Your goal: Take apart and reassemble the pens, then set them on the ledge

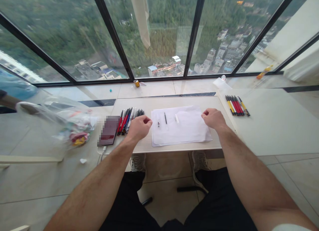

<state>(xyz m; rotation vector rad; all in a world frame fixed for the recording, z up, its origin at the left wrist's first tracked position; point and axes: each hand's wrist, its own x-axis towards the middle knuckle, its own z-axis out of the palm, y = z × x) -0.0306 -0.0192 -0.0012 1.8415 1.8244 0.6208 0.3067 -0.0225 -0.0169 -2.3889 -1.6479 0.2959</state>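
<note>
On the desk lies a small stack of white paper (184, 134). Three pen parts rest apart on it: a thin clear piece with a dark tip (158, 120), a slim black piece (165, 117) and a short white tube (176, 118). My left hand (140, 127) is closed beside the paper's left edge, thumb against curled fingers. Close behind it a row of pens (124, 120), red, black, blue and white, is partly covered by the hand. My right hand (214, 118) is closed at the paper's upper right corner. No object shows in either hand's fingers.
A phone (108, 130) with a white cable lies left of the pens. More pens (237, 105), yellow, red and black, lie on the right-hand tabletop (274, 124). A clear plastic bag (74, 124) stands at the left. A gold can (136, 83) sits by the window.
</note>
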